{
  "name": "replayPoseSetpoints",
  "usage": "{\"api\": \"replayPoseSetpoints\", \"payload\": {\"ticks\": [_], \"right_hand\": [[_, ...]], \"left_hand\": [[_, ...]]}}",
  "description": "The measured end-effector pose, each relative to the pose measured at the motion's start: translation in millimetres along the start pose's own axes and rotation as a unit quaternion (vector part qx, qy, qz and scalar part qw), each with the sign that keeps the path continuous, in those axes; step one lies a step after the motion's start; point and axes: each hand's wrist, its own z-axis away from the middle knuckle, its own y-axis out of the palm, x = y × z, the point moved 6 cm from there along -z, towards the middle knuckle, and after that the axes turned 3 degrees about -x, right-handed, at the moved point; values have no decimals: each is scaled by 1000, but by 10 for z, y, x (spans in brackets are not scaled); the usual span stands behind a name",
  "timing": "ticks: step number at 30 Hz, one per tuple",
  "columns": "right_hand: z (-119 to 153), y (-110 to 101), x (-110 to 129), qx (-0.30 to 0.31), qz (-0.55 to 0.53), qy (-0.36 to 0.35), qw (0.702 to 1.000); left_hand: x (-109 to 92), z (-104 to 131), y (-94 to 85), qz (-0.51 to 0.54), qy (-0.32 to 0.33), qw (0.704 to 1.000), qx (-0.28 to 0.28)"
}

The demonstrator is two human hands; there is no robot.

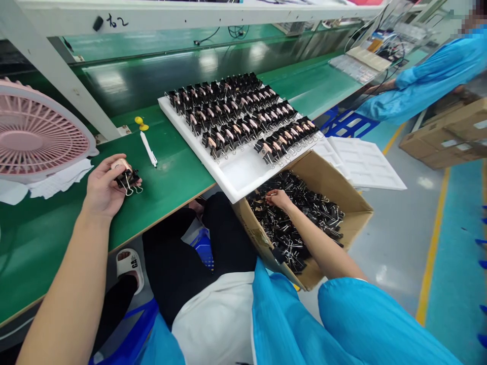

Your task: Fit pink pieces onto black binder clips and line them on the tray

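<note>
My left hand point(104, 188) is closed round a small beige piece point(120, 164) with a black binder clip point(128, 178) on it, above the green table's near edge. Down in the open cardboard box point(355, 205), my right hand point(278, 197) is closed among loose black binder clips point(315, 210); what its fingertips hold, if anything, is too small to name. Between and beyond the hands lies a white foam tray point(236, 175) with rows of clipped beige pieces point(232, 109). The tray's near corner hangs over the table edge beside the box.
A pink fan point(34, 134) stands at the left above white paper point(63, 177). A white pen point(148, 148) and a yellow object point(141, 123) lie on the green table point(178, 187). White foam trays point(369, 162) sit right of the box. Another person's blue sleeve point(429, 76) is at upper right.
</note>
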Motion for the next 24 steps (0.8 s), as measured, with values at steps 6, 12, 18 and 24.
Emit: {"api": "replayPoseSetpoints", "payload": {"ticks": [6, 12, 18, 24], "right_hand": [[84, -70, -109, -5, 13, 30, 999], [-20, 183, 140, -33, 76, 45, 996], [107, 170, 525, -19, 126, 37, 991], [267, -70, 909, -42, 167, -97, 980]], "left_hand": [[16, -14, -33, 9, 3, 1000, -7], [23, 11, -49, 16, 12, 1000, -6], [42, 86, -35, 13, 20, 1000, 2], [9, 155, 45, 29, 34, 998, 40]]}}
